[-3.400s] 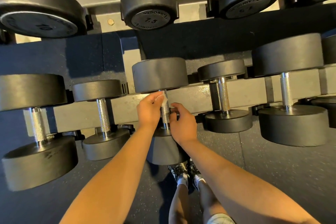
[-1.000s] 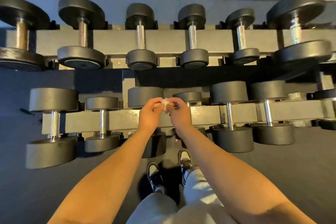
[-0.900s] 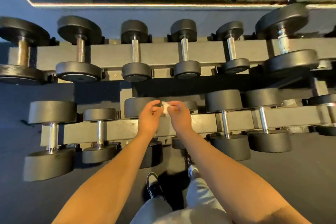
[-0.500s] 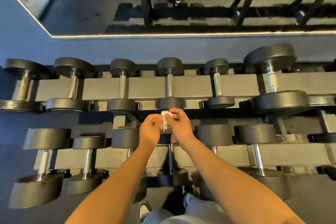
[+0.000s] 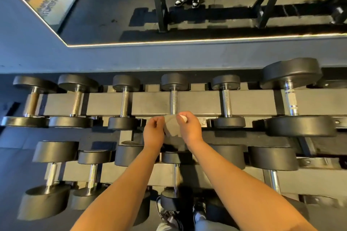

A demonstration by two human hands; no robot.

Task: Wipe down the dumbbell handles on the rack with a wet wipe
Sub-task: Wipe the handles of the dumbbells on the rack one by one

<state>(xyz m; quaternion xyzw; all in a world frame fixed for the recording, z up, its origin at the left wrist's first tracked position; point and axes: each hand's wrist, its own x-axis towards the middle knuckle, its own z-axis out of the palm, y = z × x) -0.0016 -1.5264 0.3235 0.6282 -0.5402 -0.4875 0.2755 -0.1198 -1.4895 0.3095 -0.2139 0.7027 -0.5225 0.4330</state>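
Left hand (image 5: 154, 131) and right hand (image 5: 189, 127) have come up from the lower row of the rack (image 5: 202, 103) to the front edge of its top row. Each pinches one side of the wipe, fingers curled on it. The middle dumbbell (image 5: 174, 80) of the top row lies just beyond my knuckles, its handle (image 5: 173, 102) bare and not yet touched. The wipe (image 5: 171, 127), bunched a moment ago, now hangs spread open between my hands, just below that handle. I judge the work below finished and this handle next: wrap the wipe round it and rub.
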